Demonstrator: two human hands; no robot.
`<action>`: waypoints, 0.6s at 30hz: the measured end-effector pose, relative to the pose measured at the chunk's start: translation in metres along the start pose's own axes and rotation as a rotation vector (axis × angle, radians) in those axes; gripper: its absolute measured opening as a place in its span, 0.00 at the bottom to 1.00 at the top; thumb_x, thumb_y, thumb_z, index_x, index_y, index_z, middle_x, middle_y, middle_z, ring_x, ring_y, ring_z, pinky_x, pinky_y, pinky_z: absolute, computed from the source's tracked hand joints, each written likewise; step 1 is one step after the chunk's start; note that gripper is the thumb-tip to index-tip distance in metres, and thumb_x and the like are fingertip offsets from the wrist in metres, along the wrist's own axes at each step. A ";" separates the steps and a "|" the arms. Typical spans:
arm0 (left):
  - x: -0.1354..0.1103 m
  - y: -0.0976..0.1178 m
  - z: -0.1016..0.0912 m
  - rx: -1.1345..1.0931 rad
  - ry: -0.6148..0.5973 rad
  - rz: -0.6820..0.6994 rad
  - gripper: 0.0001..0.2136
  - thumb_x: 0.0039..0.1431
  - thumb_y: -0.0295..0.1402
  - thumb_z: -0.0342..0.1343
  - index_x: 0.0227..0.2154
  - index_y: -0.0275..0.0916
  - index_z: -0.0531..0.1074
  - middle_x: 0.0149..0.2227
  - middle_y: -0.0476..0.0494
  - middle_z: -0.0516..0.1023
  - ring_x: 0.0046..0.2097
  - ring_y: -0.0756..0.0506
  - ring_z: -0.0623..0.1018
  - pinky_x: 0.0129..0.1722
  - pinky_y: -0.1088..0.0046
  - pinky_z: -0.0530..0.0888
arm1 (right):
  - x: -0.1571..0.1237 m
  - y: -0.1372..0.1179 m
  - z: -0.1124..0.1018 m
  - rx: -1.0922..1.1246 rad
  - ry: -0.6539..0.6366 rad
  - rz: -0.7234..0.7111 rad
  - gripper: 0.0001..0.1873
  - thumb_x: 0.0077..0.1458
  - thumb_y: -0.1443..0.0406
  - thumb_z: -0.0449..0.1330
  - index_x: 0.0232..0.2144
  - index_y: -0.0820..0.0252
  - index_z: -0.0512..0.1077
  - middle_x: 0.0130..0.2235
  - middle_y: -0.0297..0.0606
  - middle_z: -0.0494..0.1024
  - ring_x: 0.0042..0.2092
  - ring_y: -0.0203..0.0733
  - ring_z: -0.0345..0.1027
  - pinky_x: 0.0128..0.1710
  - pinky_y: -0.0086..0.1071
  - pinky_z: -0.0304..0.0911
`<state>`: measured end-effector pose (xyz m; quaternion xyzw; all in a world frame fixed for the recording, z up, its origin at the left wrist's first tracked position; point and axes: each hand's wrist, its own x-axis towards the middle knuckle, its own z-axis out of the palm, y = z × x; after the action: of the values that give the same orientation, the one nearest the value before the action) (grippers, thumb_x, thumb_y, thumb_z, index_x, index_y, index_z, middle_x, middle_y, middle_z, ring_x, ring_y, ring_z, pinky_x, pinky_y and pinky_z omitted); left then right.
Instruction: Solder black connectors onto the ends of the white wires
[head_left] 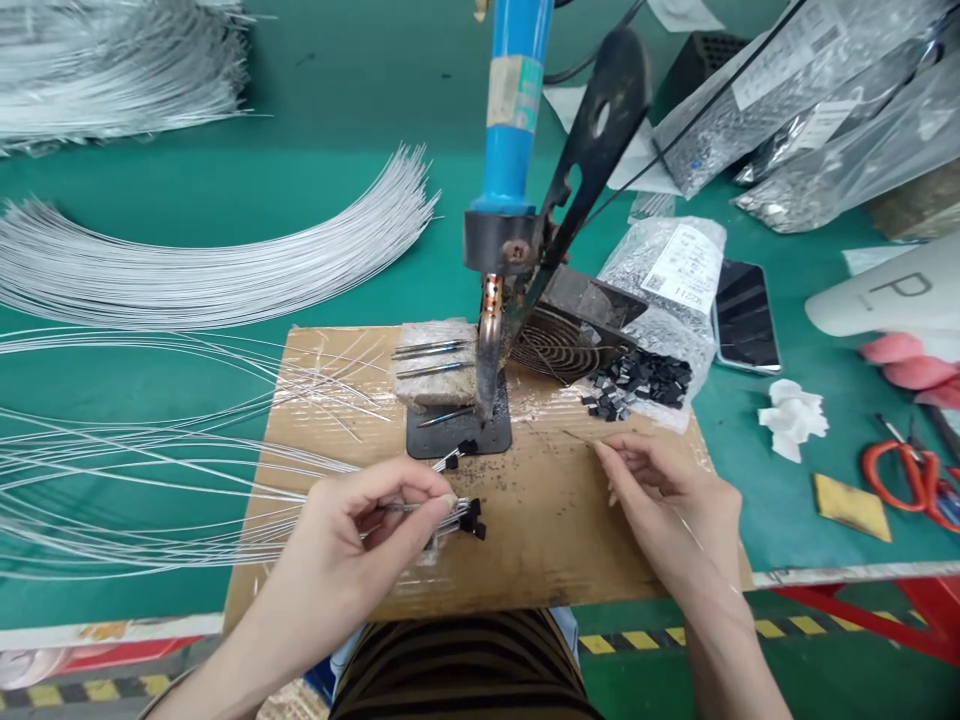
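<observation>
My left hand (360,530) is closed in a pinch on a small bunch of thin wires (150,480) whose ends carry small black parts (472,520). It rests on a cardboard sheet (540,540). My right hand (667,490) lies on the cardboard to the right, fingers curled, pinching a thin wire end (581,437). Ahead of both hands a blue-handled soldering iron (510,130) hangs tip-down over a black plate (457,440). A heap of loose black parts (637,385) spills from a clear bag (667,280) just beyond my right hand.
Bundles of silver wire (210,270) fan across the green table at the left. A small fan (570,340) sits behind the iron. A phone (742,315), crumpled paper (791,420), a yellow sponge (851,505) and orange scissors (907,480) lie at the right. Foil bags (825,110) fill the far right.
</observation>
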<state>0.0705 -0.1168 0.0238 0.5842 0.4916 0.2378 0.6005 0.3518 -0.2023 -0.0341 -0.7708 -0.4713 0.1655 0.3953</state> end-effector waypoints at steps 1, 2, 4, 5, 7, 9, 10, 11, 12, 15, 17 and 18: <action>0.000 -0.002 0.000 -0.001 0.008 0.008 0.04 0.64 0.34 0.67 0.34 0.43 0.86 0.27 0.48 0.83 0.28 0.51 0.75 0.26 0.82 0.70 | -0.002 -0.002 0.002 0.023 -0.011 0.010 0.11 0.68 0.55 0.68 0.39 0.56 0.83 0.30 0.33 0.83 0.24 0.36 0.73 0.26 0.30 0.72; 0.000 -0.003 0.000 0.000 0.012 0.015 0.04 0.65 0.34 0.67 0.35 0.44 0.86 0.28 0.48 0.84 0.28 0.51 0.76 0.26 0.82 0.70 | -0.004 -0.004 0.005 0.045 -0.027 0.017 0.11 0.68 0.56 0.67 0.40 0.55 0.84 0.31 0.33 0.84 0.24 0.36 0.74 0.25 0.29 0.73; -0.001 -0.005 0.000 0.002 0.020 0.028 0.03 0.65 0.34 0.67 0.35 0.44 0.86 0.28 0.48 0.84 0.27 0.52 0.75 0.26 0.83 0.69 | -0.007 -0.006 0.009 0.075 -0.056 0.019 0.11 0.70 0.56 0.66 0.42 0.55 0.84 0.32 0.33 0.85 0.25 0.36 0.76 0.25 0.29 0.75; -0.001 -0.005 0.000 0.001 0.029 0.035 0.03 0.65 0.33 0.67 0.35 0.45 0.86 0.27 0.49 0.84 0.27 0.52 0.75 0.26 0.83 0.69 | -0.008 -0.007 0.011 0.079 -0.065 0.013 0.11 0.70 0.56 0.66 0.43 0.54 0.84 0.33 0.34 0.86 0.26 0.36 0.77 0.26 0.29 0.76; 0.000 -0.004 0.001 -0.006 0.038 0.043 0.03 0.64 0.32 0.68 0.34 0.45 0.86 0.27 0.50 0.84 0.27 0.52 0.75 0.26 0.83 0.69 | -0.007 -0.007 0.013 0.059 -0.058 -0.014 0.09 0.70 0.57 0.66 0.43 0.53 0.85 0.34 0.33 0.86 0.27 0.36 0.78 0.29 0.29 0.76; 0.000 -0.001 0.001 -0.012 0.056 0.032 0.03 0.63 0.31 0.68 0.33 0.44 0.85 0.27 0.50 0.83 0.27 0.52 0.76 0.27 0.83 0.70 | -0.006 -0.007 0.014 0.011 -0.032 -0.060 0.07 0.68 0.59 0.68 0.40 0.53 0.85 0.32 0.31 0.84 0.27 0.35 0.76 0.29 0.28 0.74; 0.000 0.000 0.001 -0.013 0.069 0.020 0.03 0.63 0.31 0.68 0.33 0.44 0.85 0.27 0.50 0.83 0.28 0.52 0.76 0.27 0.82 0.70 | -0.005 -0.007 0.014 -0.015 -0.017 -0.087 0.06 0.67 0.60 0.68 0.38 0.53 0.84 0.31 0.31 0.83 0.26 0.34 0.74 0.29 0.28 0.73; 0.000 0.001 0.002 -0.012 0.076 0.010 0.03 0.63 0.31 0.68 0.32 0.43 0.85 0.27 0.50 0.82 0.28 0.52 0.75 0.27 0.82 0.70 | -0.005 -0.007 0.014 -0.040 -0.002 -0.114 0.07 0.67 0.61 0.68 0.37 0.54 0.84 0.30 0.30 0.82 0.26 0.34 0.72 0.29 0.28 0.71; 0.000 0.003 0.002 -0.009 0.082 0.001 0.04 0.63 0.32 0.67 0.32 0.43 0.84 0.27 0.50 0.81 0.28 0.52 0.74 0.27 0.81 0.69 | -0.004 -0.007 0.013 -0.061 0.011 -0.139 0.07 0.67 0.61 0.67 0.36 0.54 0.84 0.30 0.30 0.81 0.25 0.33 0.71 0.29 0.28 0.71; -0.002 0.008 0.005 -0.004 0.101 -0.025 0.05 0.63 0.33 0.67 0.31 0.43 0.83 0.26 0.51 0.79 0.28 0.52 0.72 0.27 0.80 0.68 | -0.004 -0.008 0.011 -0.108 0.025 -0.191 0.07 0.68 0.62 0.66 0.39 0.56 0.84 0.32 0.32 0.82 0.28 0.35 0.74 0.32 0.29 0.74; -0.002 0.011 0.008 -0.011 0.123 -0.052 0.06 0.63 0.34 0.66 0.30 0.43 0.83 0.26 0.51 0.78 0.28 0.51 0.71 0.28 0.78 0.67 | -0.006 -0.007 0.008 -0.120 0.025 -0.219 0.07 0.69 0.62 0.66 0.41 0.55 0.85 0.36 0.34 0.85 0.31 0.37 0.78 0.35 0.30 0.76; -0.002 0.013 0.009 -0.015 0.135 -0.066 0.06 0.64 0.35 0.66 0.30 0.43 0.83 0.26 0.50 0.78 0.29 0.51 0.71 0.29 0.77 0.66 | -0.007 -0.007 0.007 -0.119 0.026 -0.230 0.07 0.69 0.62 0.66 0.41 0.55 0.85 0.37 0.34 0.86 0.32 0.38 0.79 0.35 0.31 0.76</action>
<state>0.0811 -0.1203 0.0348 0.5460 0.5480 0.2604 0.5777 0.3400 -0.2032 -0.0339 -0.7360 -0.5602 0.0809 0.3714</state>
